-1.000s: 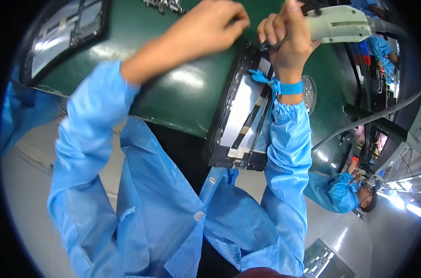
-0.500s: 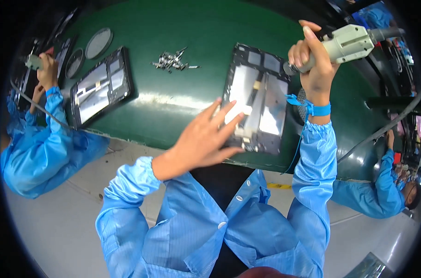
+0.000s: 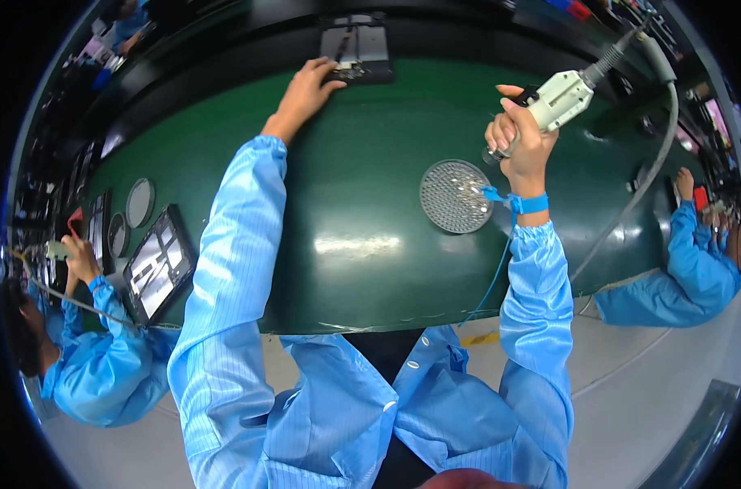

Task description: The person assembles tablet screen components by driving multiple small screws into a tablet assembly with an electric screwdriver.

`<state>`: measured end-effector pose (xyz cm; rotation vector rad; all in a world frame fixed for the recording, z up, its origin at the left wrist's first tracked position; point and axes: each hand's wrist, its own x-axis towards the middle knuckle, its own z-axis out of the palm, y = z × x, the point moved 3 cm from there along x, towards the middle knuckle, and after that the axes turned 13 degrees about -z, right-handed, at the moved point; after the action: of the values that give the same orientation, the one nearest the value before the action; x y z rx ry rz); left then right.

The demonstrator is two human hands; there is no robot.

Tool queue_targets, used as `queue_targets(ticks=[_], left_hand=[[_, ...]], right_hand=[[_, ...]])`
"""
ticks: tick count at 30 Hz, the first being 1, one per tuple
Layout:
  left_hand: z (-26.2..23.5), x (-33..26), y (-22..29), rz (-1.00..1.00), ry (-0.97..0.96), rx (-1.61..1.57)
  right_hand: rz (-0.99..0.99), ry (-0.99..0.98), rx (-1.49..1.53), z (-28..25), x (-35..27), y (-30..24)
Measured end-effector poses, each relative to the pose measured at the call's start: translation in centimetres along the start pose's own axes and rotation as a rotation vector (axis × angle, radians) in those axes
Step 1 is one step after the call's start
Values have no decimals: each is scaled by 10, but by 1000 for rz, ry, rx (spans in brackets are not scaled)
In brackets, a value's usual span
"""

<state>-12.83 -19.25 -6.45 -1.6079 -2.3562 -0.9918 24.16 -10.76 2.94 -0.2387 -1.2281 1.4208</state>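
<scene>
My left arm stretches far across the table. The left hand rests at the near left corner of an opened tablet, its fingers spread over the edge rather than wrapped round it. Pale panels and dark strips show inside the tablet's black frame. In my right hand is a light grey electric screwdriver, held above the table with its tip pointing down to the left. A blue wrist strap circles that wrist. Below the screwdriver tip lies a round perforated tray with small shiny screws at its right side.
Another opened tablet lies at the left, beside two round trays. A person in blue works there with a similar tool. At the right sits another person. The screwdriver's cable hangs down past my right arm.
The tablet in front of me has moved to the table's far side, with my left hand reaching after it. The round tray has come into full view. My right hand still holds the screwdriver.
</scene>
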Motion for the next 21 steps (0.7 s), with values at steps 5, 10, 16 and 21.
queue_targets(ticks=[5,10,16,21], left_hand=[[3,1,40,54,175,104],[-3,-91,181,122,-200,-563],[-13,-138,224,-11,-427,-701],[-23,-157,223,-5,-330,-739]], right_hand=[[58,58,72,-18,-8,0],[57,-49,44,-4,-17,-4],[62,-113,189,26,-30,-15],[113,-169,281,39,-39,-19]])
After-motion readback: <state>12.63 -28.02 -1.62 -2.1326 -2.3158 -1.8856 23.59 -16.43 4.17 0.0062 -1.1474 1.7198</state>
